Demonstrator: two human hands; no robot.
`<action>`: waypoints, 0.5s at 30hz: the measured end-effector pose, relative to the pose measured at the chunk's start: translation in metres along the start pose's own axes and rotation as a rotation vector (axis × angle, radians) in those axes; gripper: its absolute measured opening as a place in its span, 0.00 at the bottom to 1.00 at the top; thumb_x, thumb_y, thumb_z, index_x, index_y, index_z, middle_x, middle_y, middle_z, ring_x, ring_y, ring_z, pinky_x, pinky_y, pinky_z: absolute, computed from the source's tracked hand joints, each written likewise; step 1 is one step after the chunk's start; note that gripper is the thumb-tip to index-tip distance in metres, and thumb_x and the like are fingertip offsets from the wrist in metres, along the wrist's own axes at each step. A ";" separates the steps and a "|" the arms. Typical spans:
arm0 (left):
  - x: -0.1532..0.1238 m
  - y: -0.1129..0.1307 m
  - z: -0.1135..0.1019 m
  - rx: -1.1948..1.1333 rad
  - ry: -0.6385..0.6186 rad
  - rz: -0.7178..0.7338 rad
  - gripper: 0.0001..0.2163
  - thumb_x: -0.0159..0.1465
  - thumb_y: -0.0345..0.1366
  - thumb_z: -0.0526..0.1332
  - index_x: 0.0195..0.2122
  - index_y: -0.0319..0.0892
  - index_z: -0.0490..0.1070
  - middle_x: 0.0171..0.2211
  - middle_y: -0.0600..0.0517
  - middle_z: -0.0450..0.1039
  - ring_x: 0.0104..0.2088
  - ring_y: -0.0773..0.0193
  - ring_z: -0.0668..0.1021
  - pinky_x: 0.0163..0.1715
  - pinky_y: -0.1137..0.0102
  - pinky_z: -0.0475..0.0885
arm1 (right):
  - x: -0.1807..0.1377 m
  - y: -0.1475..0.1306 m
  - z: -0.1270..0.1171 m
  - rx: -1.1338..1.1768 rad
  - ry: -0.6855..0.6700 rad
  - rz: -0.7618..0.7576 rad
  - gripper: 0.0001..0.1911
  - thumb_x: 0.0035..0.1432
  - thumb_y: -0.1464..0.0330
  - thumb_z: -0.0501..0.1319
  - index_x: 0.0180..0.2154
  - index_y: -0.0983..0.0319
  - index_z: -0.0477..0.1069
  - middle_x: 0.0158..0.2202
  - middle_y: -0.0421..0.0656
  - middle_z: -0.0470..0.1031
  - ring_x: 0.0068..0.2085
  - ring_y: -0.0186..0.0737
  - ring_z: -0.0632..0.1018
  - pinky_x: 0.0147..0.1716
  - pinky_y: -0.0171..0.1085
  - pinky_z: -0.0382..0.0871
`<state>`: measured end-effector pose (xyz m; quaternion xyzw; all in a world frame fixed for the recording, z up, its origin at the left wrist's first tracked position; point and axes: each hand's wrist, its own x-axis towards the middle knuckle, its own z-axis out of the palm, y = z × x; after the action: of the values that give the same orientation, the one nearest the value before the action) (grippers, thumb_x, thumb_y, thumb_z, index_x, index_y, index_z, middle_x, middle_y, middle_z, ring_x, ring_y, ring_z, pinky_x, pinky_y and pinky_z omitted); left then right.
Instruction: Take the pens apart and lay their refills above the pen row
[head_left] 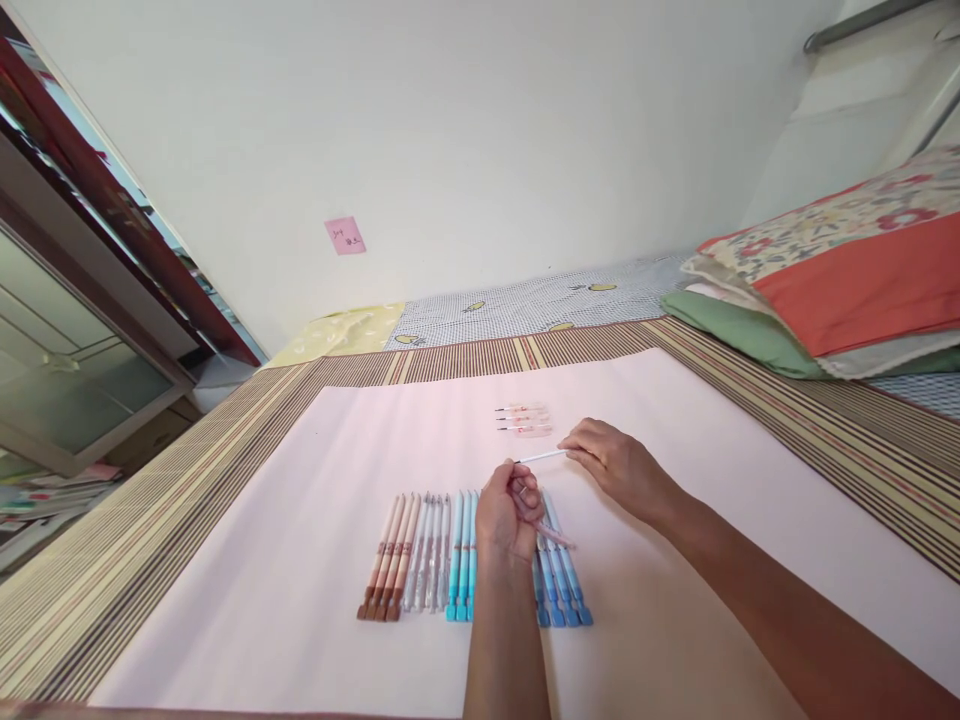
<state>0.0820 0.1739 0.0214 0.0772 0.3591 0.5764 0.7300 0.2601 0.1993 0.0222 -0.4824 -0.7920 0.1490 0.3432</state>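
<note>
A thin white pen refill with a dark tip stretches between my two hands above the pink sheet. My left hand is closed, its thumb and finger at the refill's dark end. A pale pink, slender piece sticks out from under the curled fingers of that hand; its kind is unclear. My right hand pinches the refill's white end. Beyond the hands, several similar refills lie side by side with pinkish wrapping. Light blue pens and darker blue pens lie partly hidden by my left hand and forearm.
Brown-and-pink pens and clear pens lie in rows on the pink sheet. Beneath it is a striped mat. Folded bedding is piled at the right; a white wall stands behind.
</note>
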 end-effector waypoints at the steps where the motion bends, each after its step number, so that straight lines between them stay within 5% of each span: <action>1: 0.000 0.000 0.000 -0.004 0.011 0.001 0.13 0.64 0.34 0.61 0.22 0.36 0.67 0.16 0.54 0.64 0.13 0.76 0.61 0.13 0.80 0.47 | 0.000 0.001 0.002 -0.017 0.000 -0.004 0.11 0.66 0.68 0.55 0.38 0.57 0.77 0.40 0.45 0.77 0.42 0.42 0.78 0.42 0.39 0.70; 7: 0.001 0.001 -0.003 -0.041 0.032 0.003 0.13 0.65 0.40 0.64 0.27 0.38 0.67 0.18 0.55 0.65 0.14 0.75 0.62 0.13 0.80 0.48 | 0.013 0.017 0.021 -0.076 0.051 0.055 0.11 0.66 0.70 0.56 0.40 0.58 0.78 0.41 0.44 0.75 0.42 0.41 0.77 0.42 0.37 0.69; 15: 0.001 0.004 -0.002 -0.080 0.057 -0.033 0.09 0.61 0.32 0.64 0.25 0.37 0.67 0.18 0.56 0.64 0.13 0.76 0.61 0.12 0.81 0.48 | 0.041 0.042 0.048 -0.279 -0.098 0.140 0.11 0.66 0.75 0.54 0.38 0.61 0.75 0.41 0.44 0.75 0.40 0.38 0.76 0.39 0.34 0.62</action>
<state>0.0771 0.1753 0.0215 0.0256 0.3576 0.5800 0.7315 0.2423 0.2602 -0.0194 -0.5715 -0.7853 0.0842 0.2226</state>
